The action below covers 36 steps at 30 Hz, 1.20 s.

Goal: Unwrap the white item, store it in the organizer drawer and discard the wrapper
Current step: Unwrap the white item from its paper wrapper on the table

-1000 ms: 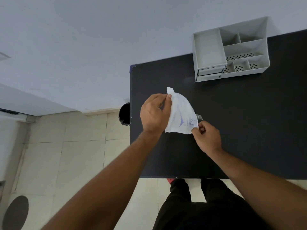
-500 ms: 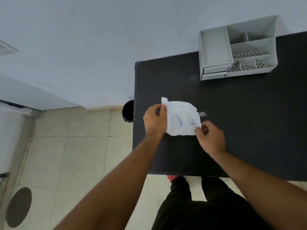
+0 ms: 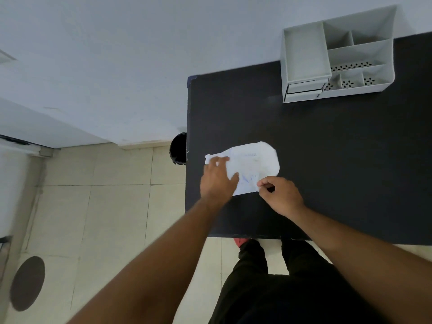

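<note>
White item (image 3: pixel 254 162), enclosed in its wrapper (image 3: pixel 265 154), lay flat on the black table (image 3: pixel 327 160) near its left edge. The left hand (image 3: pixel 218 181) pressed the left end with fingers roughly flat; the right hand (image 3: pixel 280 195) pinched the wrapper's near corner. It was judged light, thin and pliable, best gripped at an edge.

The left hand (image 3: pixel 217 181) is showing blurred and is covering the left end of the wrapper (image 3: pixel 254 164), so it is not showing whether it is gripping or only pressing. The right hand (image 3: pixel 279 195) is pinching the near corner and hiding it. The wrapper's blue print is smearing beyond reading, and anything inside is lying out of sight. The table (image 3: pixel 327 160) is running off the right edge and hiding most of a black bin (image 3: pixel 178 148) and a red shoe (image 3: pixel 240 240).
</note>
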Motion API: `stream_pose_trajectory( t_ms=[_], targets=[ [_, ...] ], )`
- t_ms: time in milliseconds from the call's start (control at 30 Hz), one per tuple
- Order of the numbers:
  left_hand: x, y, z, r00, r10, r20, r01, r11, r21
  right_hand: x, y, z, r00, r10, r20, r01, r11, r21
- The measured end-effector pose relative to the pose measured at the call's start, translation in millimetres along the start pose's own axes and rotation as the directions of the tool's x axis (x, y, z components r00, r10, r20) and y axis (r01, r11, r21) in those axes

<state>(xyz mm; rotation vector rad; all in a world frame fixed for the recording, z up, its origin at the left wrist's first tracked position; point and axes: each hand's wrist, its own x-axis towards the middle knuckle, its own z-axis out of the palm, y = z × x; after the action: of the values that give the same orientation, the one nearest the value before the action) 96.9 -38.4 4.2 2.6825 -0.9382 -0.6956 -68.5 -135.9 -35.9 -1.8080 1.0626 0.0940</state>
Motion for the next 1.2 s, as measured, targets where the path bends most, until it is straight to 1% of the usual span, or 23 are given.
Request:
stream_pose_trajectory(
  t_ms=[67,100,133,233,300,367,500,633,700,767,833,933,1000,1067,1133,1167,1200],
  targets=[
    [-10,12,14,0.988,0.1,0.12,-0.108,0.992,0.063,0,0,-2,1.0,0.007,0.013,-0.007,1.0,0.009],
    [-15,19,20,0.98,0.128,0.155,-0.141,0.987,0.08,0,1,-3,1.0,0.004,0.007,-0.004,1.0,0.003],
    [-18,25,26,0.977,0.137,0.162,-0.151,0.986,0.073,0,2,-6,1.0,0.002,-0.016,-0.002,1.0,0.003],
    [-22,41,36,0.99,0.089,0.107,-0.09,0.996,0.005,1,7,-16,0.99,0.031,-0.14,-0.022,0.998,0.064],
    [-21,49,40,0.992,0.098,0.082,-0.1,0.995,0.013,4,8,-22,0.973,0.082,-0.214,-0.059,0.992,0.112],
    [-16,53,42,0.992,0.114,0.063,-0.116,0.993,0.03,10,7,-28,0.958,0.131,-0.253,-0.101,0.986,0.131],
    [-2,64,42,0.997,0.077,0.014,-0.077,0.996,0.034,29,2,-37,0.957,0.201,-0.21,-0.181,0.977,0.11],
    [10,71,48,0.999,-0.031,0.026,0.031,0.999,0.018,49,-3,-39,0.96,0.236,-0.15,-0.224,0.97,0.095],
    [15,72,50,0.995,-0.093,0.034,0.095,0.994,-0.061,57,-5,-37,0.96,0.259,-0.103,-0.243,0.959,0.147],
    [20,70,50,0.99,-0.134,0.051,0.141,0.974,-0.176,63,-8,-34,0.949,0.308,-0.064,-0.28,0.92,0.275],
    [22,67,48,0.987,-0.146,0.065,0.158,0.956,-0.246,65,-11,-30,0.947,0.322,-0.012,-0.297,0.885,0.36],
    [24,59,44,0.987,-0.153,0.044,0.159,0.931,-0.33,68,-15,-25,0.946,0.323,0.044,-0.313,0.863,0.396],
    [24,55,42,0.991,-0.13,0.013,0.126,0.924,-0.362,71,-17,-24,0.944,0.329,0.005,-0.303,0.865,0.401],
    [25,50,43,0.996,-0.06,-0.059,0.038,0.95,-0.309,75,-19,-25,0.94,0.34,-0.036,-0.298,0.866,0.4],
    [32,44,43,0.995,0.021,-0.099,-0.038,0.983,-0.182,75,-22,-28,0.942,0.332,-0.057,-0.288,0.879,0.379],
    [36,42,43,0.997,0.03,-0.074,-0.041,0.989,-0.142,76,-23,-29,0.943,0.327,-0.065,-0.281,0.884,0.375],
    [40,40,42,1.0,0.016,-0.021,-0.019,0.991,-0.133,76,-22,-31,0.944,0.322,-0.077,-0.27,0.883,0.385]
  ],
)
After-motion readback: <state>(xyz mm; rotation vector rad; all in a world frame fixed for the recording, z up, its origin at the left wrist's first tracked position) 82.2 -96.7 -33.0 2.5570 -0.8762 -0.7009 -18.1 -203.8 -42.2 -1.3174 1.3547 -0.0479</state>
